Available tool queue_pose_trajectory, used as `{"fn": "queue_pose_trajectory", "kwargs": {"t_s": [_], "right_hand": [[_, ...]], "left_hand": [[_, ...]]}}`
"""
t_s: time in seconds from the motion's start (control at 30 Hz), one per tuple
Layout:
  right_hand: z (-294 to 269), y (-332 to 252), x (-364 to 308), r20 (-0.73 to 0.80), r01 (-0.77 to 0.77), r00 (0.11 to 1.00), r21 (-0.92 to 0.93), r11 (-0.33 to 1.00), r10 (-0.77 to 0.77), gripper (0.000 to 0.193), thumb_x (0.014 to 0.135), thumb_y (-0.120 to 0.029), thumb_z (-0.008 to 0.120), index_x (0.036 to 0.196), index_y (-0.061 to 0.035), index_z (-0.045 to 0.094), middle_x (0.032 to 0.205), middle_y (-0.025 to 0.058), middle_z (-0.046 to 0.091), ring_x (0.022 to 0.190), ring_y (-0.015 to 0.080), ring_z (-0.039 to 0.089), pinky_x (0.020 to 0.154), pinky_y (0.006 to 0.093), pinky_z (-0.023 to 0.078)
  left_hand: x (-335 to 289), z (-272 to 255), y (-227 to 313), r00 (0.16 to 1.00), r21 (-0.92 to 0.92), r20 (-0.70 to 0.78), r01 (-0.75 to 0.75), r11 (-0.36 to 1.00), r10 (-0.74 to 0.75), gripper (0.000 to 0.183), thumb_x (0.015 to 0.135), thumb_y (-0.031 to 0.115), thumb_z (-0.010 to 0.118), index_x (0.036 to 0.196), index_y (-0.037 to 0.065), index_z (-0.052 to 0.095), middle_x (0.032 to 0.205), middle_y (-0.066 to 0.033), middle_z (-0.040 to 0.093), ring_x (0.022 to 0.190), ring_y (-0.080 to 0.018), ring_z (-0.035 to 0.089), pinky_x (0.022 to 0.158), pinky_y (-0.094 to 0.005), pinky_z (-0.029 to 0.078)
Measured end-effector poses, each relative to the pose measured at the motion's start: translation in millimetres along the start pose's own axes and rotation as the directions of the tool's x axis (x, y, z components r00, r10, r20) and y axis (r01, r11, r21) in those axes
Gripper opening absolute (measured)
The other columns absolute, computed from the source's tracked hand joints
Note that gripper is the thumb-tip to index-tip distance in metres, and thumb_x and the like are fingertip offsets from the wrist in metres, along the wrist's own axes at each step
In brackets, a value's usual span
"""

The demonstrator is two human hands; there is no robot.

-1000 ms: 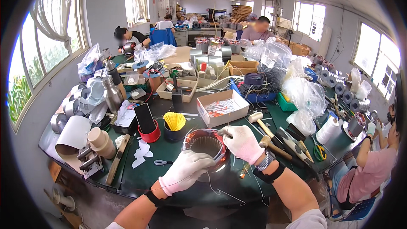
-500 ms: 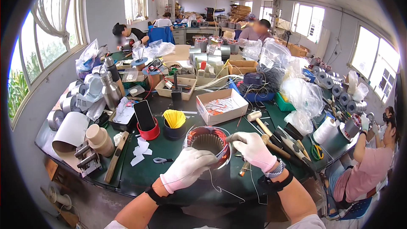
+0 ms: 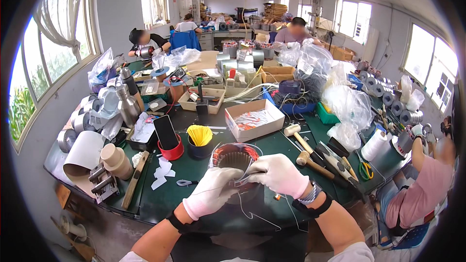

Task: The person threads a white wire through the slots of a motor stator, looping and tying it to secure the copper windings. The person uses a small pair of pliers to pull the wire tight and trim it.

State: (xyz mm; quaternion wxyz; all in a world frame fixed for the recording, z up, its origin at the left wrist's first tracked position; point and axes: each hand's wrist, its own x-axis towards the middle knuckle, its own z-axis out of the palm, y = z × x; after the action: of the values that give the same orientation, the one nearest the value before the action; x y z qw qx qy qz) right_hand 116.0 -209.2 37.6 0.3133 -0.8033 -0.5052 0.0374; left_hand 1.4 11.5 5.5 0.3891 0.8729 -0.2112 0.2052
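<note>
A motor stator (image 3: pixel 233 159) with copper windings and a slotted bore stands upright at the table's near edge. My left hand (image 3: pixel 215 192), in a white glove, is closed at its near left rim, fingertips pinching thin wire (image 3: pixel 241 182). My right hand (image 3: pixel 280 175), also gloved, is closed beside it, thumb and fingers on the same wire at the near right rim. The fingertips nearly meet, and they hide the near part of the windings. Pale lead wires (image 3: pixel 252 215) hang down below the hands over the table edge.
Left of the stator stand a cup of yellow strips (image 3: pixel 199 137) and a phone (image 3: pixel 165 131) in a red holder. Mallets (image 3: pixel 310 160) and scissors (image 3: pixel 364 171) lie right. A white box (image 3: pixel 254 121) of small tubes sits beyond. Co-workers sit around the table.
My right hand has moved left and down to the stator's near rim, close to my left hand. My left hand has shifted slightly.
</note>
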Motion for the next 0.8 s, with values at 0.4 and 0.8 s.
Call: {"fn": "queue_pose_trajectory", "kwargs": {"t_s": [0.4, 0.8], "right_hand": [[13.1, 4.7, -8.3, -0.026, -0.263, 0.954, 0.405, 0.876, 0.299, 0.018, 0.09, -0.009, 0.078, 0.106, -0.0002, 0.079, 0.095, 0.0113, 0.077, 0.08, 0.0136, 0.07, 0.077, 0.0289, 0.055], [21.3, 16.3, -16.9, -0.231, -0.055, 0.965, 0.295, 0.954, 0.127, 0.017, 0.094, -0.008, 0.072, 0.109, -0.0012, 0.078, 0.092, 0.0159, 0.074, 0.083, 0.0283, 0.073, 0.077, 0.0347, 0.056]], "left_hand": [[7.1, -4.4, -13.6, 0.964, 0.035, 0.077, -0.258, 0.966, 0.255, 0.032, 0.077, -0.001, 0.077, 0.108, 0.005, 0.073, 0.106, -0.0133, 0.074, 0.093, -0.0367, 0.072, 0.081, -0.0464, 0.054], [9.1, -4.7, -14.3, 0.968, 0.008, 0.096, -0.233, 0.972, 0.231, 0.028, 0.078, -0.001, 0.077, 0.105, 0.005, 0.072, 0.106, -0.0133, 0.076, 0.094, -0.0366, 0.072, 0.08, -0.0445, 0.054]]}}
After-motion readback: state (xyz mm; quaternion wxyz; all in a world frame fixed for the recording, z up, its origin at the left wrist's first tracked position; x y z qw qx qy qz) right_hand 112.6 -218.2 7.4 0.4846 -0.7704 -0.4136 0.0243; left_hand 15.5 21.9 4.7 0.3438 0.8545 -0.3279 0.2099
